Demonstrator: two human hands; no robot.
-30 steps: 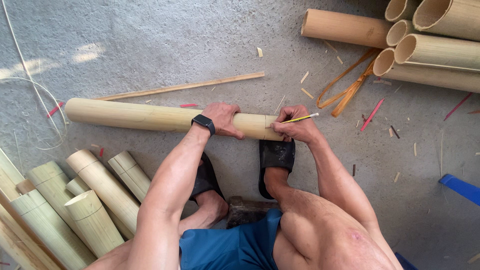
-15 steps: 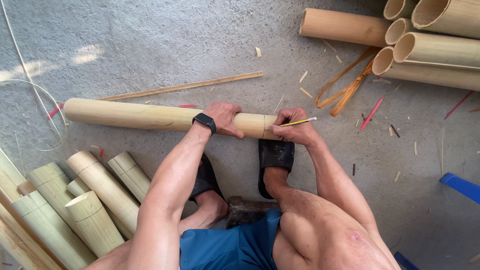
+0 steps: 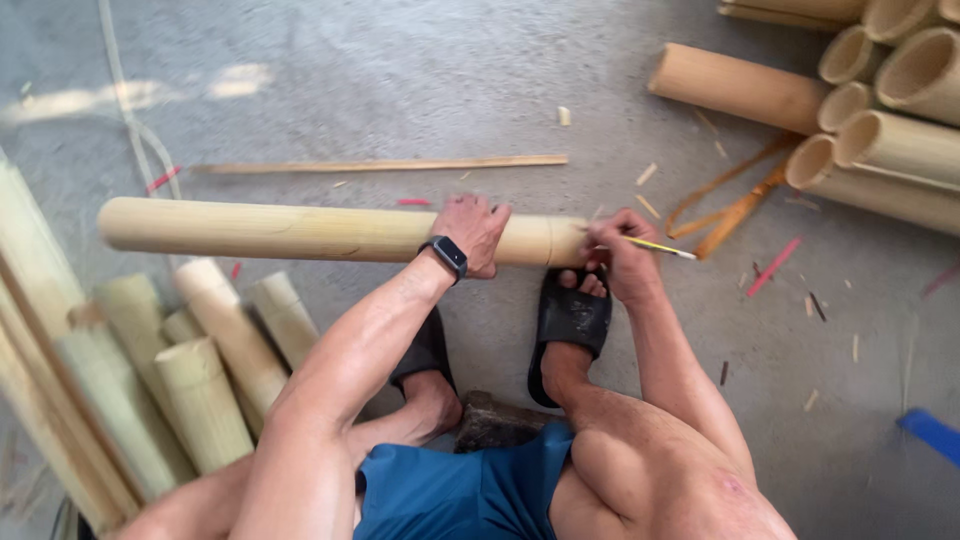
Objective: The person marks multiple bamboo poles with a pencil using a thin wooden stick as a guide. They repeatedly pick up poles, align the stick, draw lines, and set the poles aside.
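A: Starting at the left, what lies there?

B: A cluster of short pale-green cut bamboo sections [image 3: 190,380] leaning together on the grey concrete floor [image 3: 400,80], well to the left of the left hand's fingers.

A: And the long piece?

B: A long, pale yellow, round bamboo pole [image 3: 300,230] lies flat across the floor, running from far left of the fingers to just under both hands. Beyond it, past the fingertips, lies a thin flat bamboo strip [image 3: 390,164].

A: What is the left hand doing?

B: The left hand [image 3: 478,228], with a black wristwatch [image 3: 447,255] at the wrist, is laid over the top of the pole, fingers curled down and pressing on it.

A: And the right hand?

B: The right hand [image 3: 622,258] sits at the pole's right end, fingers closed round a thin yellow pencil [image 3: 655,245] that points out to the right. Just below those fingers is a foot in a black sandal [image 3: 570,318].

A: Further right?

B: Curled orange-brown bamboo shavings [image 3: 735,200] lie right of the pencil tip, and beyond, a stack of thick tan bamboo tubes [image 3: 880,130] with open ends.
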